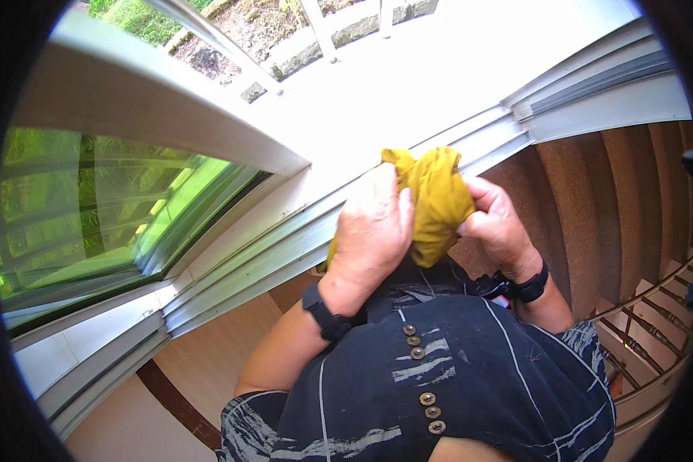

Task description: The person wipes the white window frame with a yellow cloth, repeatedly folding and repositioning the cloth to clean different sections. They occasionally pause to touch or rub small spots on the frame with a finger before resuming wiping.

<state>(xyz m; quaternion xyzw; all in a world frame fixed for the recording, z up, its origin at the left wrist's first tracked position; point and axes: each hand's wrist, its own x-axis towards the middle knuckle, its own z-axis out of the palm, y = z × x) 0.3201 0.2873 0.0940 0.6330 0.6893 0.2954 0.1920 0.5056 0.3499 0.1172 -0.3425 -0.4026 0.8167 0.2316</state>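
A crumpled mustard-yellow cloth [437, 202] is held up between my two hands, in front of my chest and above the window frame's sill track [317, 231]. My left hand [375, 222] presses against the cloth's left side, the back of the hand towards the camera; some of the cloth shows below it by the wrist. With thumb and bent fingers, my right hand [494, 222] pinches the cloth's right edge. Both wrists wear black bands.
An open window sash [167, 110] with green-reflecting glass stands at the left. Beyond the frame are a bright ledge, metal bars [320, 29] and a garden bed. Carpeted stairs [583, 213] and a railing with turned balusters [649, 323] lie at the right.
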